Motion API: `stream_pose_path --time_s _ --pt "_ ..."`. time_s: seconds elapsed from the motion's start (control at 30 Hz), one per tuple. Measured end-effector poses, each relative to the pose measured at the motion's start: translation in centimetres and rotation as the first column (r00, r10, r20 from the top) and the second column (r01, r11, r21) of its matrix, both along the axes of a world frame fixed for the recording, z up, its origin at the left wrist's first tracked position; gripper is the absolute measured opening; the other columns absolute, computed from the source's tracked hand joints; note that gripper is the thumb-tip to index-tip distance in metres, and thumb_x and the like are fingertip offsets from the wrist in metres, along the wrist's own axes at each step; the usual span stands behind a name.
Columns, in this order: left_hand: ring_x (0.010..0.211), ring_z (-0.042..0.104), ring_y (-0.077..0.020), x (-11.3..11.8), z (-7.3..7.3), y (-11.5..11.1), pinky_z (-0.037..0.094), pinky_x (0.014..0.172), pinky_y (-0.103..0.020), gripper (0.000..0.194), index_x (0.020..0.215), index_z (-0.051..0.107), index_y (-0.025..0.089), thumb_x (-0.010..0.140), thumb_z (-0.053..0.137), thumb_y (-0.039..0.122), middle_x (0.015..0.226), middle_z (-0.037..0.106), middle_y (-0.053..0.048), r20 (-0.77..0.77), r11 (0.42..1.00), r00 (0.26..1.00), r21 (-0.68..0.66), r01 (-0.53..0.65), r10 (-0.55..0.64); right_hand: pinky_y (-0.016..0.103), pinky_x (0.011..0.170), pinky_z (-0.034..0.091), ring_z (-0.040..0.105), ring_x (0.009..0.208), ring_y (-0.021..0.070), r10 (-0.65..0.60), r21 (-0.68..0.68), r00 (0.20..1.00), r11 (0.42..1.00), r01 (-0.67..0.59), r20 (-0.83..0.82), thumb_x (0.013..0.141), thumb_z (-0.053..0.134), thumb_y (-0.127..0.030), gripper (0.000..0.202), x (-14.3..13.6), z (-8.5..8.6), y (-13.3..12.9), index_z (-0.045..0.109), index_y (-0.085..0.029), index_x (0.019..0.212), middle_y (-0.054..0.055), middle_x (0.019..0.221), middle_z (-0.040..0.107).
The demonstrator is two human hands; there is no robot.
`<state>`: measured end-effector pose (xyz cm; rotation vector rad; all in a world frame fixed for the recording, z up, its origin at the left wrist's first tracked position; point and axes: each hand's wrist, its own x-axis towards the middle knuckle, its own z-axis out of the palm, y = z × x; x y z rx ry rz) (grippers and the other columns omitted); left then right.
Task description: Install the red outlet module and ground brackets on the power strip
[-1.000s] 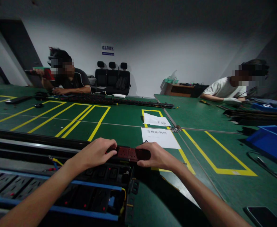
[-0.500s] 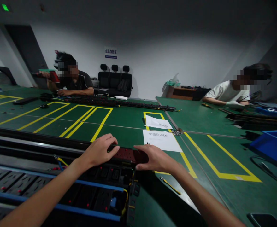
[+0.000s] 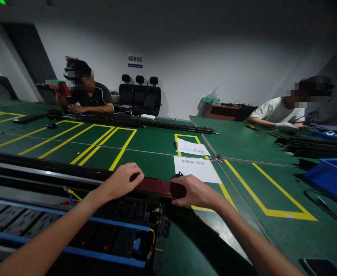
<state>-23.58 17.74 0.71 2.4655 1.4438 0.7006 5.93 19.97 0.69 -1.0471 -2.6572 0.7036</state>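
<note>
- At 3 o'clock, a phone [image 3: 321, 266] lies by the forearm, likely set aside to leave the hands room.
- At 10 o'clock, black socket strips [image 3: 27, 226] with blue edging lie side by side, probably ranked so their faces stay visible.
- At 12 o'clock, the dark red socket row [image 3: 154, 187] lies just beyond them, sockets up, between the two hands.
- The right hand [image 3: 195, 191] grips its 3 o'clock end, thumb near and fingers far, which would steady both edges.
- The left hand [image 3: 119, 182] is curled at its 9 o'clock end, thumb and fingers near together; I cannot tell whether it pinches or merely guides.
- At 1 o'clock, a printed sheet [image 3: 197, 170] lies flat on the green table [image 3: 295, 172], perhaps as a label for the taped area.
</note>
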Motion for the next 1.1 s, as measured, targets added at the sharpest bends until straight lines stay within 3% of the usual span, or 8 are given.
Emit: stream_pose_path --time_s 0.3,0.43,0.57,1.1 --pt "0.095 0.064 -0.0221 -1.0 1.1 -0.2 0.047 0.087 -0.036 0.024 0.096 0.071 0.020 0.094 0.057 0.040 0.098 0.069 -0.006 -0.076 0.998 0.996 -0.053 0.045 -0.049 0.027 0.060 0.031 0.051 0.067 0.0132 0.030 -0.008 0.998 0.999 -0.031 -0.058 0.073 0.077 -0.027 0.021 0.1 -0.1 -0.1 0.060 -0.019 0.081 -0.001 0.077 0.061" --pt "0.075 0.062 -0.0190 -2.2 2.6 -0.4 0.041 0.068 -0.030 0.014 0.084 0.066 0.021 0.088 0.061 0.032 0.079 0.068 -0.002 -0.197 0.993 0.980 -0.119 -0.012 -0.012 0.027 0.060 0.031 0.051 0.067 0.0133 0.027 -0.014 0.999 1.000 -0.028 -0.045 0.073 0.077 -0.029 0.021 0.1 0.0 0.0 0.060 -0.019 0.081 -0.001 0.076 0.061" --pt "0.070 0.064 -0.0188 -3.4 3.6 -0.4 0.036 0.063 -0.029 0.010 0.087 0.068 0.023 0.085 0.062 0.030 0.079 0.072 -0.002 -0.314 0.973 0.949 -0.216 -0.086 0.014 0.027 0.060 0.031 0.051 0.067 0.0133 0.031 -0.018 0.998 0.999 -0.032 -0.046 0.073 0.078 -0.030 0.023 0.2 0.0 0.1 0.059 -0.019 0.079 -0.001 0.076 0.061" --pt "0.077 0.068 -0.0210 -4.0 3.2 -0.5 0.041 0.067 -0.030 0.018 0.094 0.065 0.022 0.082 0.067 0.035 0.087 0.074 -0.003 -0.306 0.956 0.950 -0.261 -0.137 0.053 0.027 0.059 0.028 0.048 0.065 0.0115 0.040 -0.015 0.994 0.999 -0.042 -0.099 0.072 0.076 -0.025 0.020 0.2 -0.6 0.2 0.058 -0.019 0.078 -0.003 0.073 0.057"
